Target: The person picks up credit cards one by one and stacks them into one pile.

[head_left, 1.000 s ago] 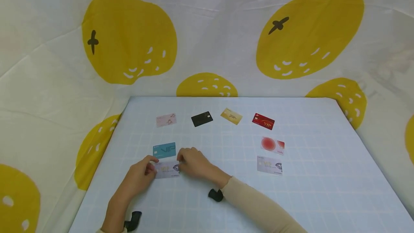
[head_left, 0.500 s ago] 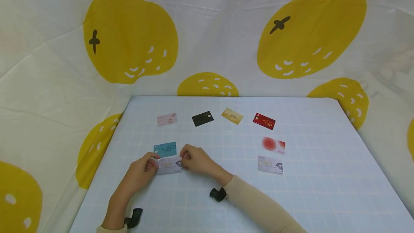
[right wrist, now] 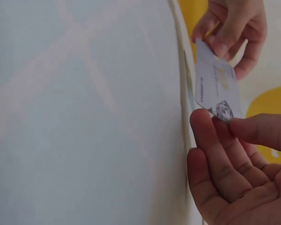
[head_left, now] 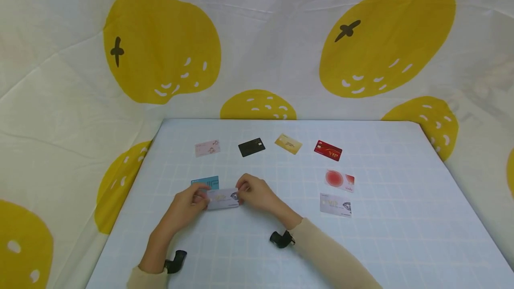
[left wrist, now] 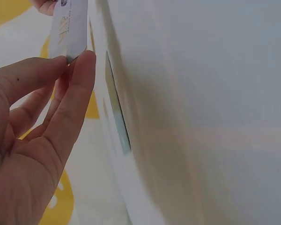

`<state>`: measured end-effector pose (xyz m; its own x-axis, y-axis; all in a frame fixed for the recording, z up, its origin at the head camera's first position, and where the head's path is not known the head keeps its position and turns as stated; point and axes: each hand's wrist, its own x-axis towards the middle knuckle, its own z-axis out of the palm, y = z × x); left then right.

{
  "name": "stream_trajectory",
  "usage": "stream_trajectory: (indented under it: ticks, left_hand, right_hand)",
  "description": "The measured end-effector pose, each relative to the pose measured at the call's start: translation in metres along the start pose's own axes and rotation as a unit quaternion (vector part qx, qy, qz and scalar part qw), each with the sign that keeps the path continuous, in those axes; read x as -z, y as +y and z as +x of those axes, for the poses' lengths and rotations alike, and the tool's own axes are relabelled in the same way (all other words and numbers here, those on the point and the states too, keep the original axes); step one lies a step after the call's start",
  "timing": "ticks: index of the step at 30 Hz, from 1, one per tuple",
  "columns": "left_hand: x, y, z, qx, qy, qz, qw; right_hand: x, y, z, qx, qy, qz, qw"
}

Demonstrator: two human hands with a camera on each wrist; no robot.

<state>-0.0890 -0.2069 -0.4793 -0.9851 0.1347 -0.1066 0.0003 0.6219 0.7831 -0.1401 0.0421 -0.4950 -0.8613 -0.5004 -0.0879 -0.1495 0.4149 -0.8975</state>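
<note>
Leftmost on the pale table [head_left: 401,217], a pink card [head_left: 207,148] lies near the far edge. Nearer the person, the left hand [head_left: 186,204] pinches the left end of a silver VIP card [head_left: 222,200], overlapping a teal card [head_left: 205,183] in the head view. The right hand [head_left: 259,194] pinches the silver card's other end, so both grips are clamped on it. Beyond and rightward lie a black card [head_left: 251,147], a gold card [head_left: 288,144] and a red card [head_left: 328,150]; at right, a red-circle card [head_left: 339,180] sits just above a second silver card [head_left: 335,205], which looks alike.

As a judgement, the left fingertips hold so little of the smooth card that it could slip there; uneven pull from the right could twist it or pop it loose. Dropped, it could land on the teal card and knock it askew.

From above, height is hard to read. The left wrist view shows the silver card raised, apart from a thin card edge on the table, probably the teal one's. The right wrist view adds the right thumb over the printed corner, and a number along one edge.
</note>
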Motion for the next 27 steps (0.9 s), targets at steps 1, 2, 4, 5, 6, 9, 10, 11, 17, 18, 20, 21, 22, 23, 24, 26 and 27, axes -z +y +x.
stream_trajectory:
  ticks: [1, 2, 4, 5, 6, 9, 10, 11, 17, 18, 20, 21, 22, 23, 24, 26, 27]
  left_hand:
    - [-0.002, 0.001, 0.002, -0.001, -0.001, -0.005, 1.0]
    - [-0.004, 0.002, 0.003, -0.004, -0.003, -0.01, 0.9999]
    - [-0.008, 0.005, 0.007, -0.012, -0.006, -0.02, 0.9997]
    - [-0.009, 0.007, 0.009, -0.016, -0.007, -0.024, 0.9995]
    - [-0.011, 0.01, 0.011, -0.019, -0.01, -0.028, 0.9994]
    - [-0.016, 0.018, 0.018, -0.023, -0.016, -0.034, 0.9991]
    - [-0.019, 0.02, 0.021, -0.024, -0.018, -0.033, 0.999]
    - [-0.021, 0.023, 0.024, -0.026, -0.02, -0.033, 0.9989]
    - [-0.04, 0.036, 0.041, -0.051, -0.023, -0.012, 0.9984]
    - [-0.043, 0.038, 0.044, -0.055, -0.023, -0.008, 0.9982]
    - [-0.048, 0.041, 0.048, -0.062, -0.025, -0.005, 0.9977]
    - [-0.051, 0.043, 0.05, -0.065, -0.027, -0.005, 0.9975]
    - [-0.053, 0.044, 0.052, -0.066, -0.028, -0.005, 0.9974]
    - [-0.055, 0.046, 0.053, -0.067, -0.028, -0.006, 0.9974]
    - [-0.056, 0.048, 0.054, -0.066, -0.027, -0.008, 0.9974]
    - [-0.06, 0.051, 0.056, -0.066, -0.026, -0.009, 0.9974]
    - [-0.062, 0.052, 0.057, -0.066, -0.027, -0.011, 0.9974]
  right_hand:
    - [0.002, 0.0, -0.001, -0.001, 0.003, 0.002, 1.0]
    - [0.005, 0.001, -0.003, -0.002, 0.006, 0.003, 1.0]
    - [0.01, 0.003, -0.005, -0.003, 0.014, 0.005, 0.9999]
    - [0.013, 0.004, -0.007, -0.001, 0.018, 0.005, 0.9998]
    - [0.016, 0.005, -0.008, -0.001, 0.022, 0.006, 0.9997]
    - [0.025, 0.009, -0.011, -0.004, 0.033, 0.009, 0.9994]
    - [0.028, 0.01, -0.012, -0.006, 0.038, 0.012, 0.9992]
    - [0.03, 0.011, -0.014, -0.01, 0.042, 0.016, 0.9989]
    - [0.049, 0.02, -0.024, -0.038, 0.069, 0.049, 0.9957]
    - [0.051, 0.021, -0.026, -0.043, 0.075, 0.055, 0.9948]
    - [0.057, 0.023, -0.029, -0.053, 0.086, 0.059, 0.9932]
    - [0.059, 0.024, -0.031, -0.058, 0.09, 0.061, 0.9923]
    - [0.061, 0.024, -0.032, -0.062, 0.094, 0.062, 0.9917]
    - [0.063, 0.025, -0.032, -0.066, 0.096, 0.062, 0.9913]
    - [0.065, 0.025, -0.033, -0.07, 0.099, 0.06, 0.9908]
    - [0.069, 0.026, -0.034, -0.078, 0.104, 0.058, 0.9898]
    - [0.071, 0.026, -0.035, -0.081, 0.108, 0.057, 0.9892]
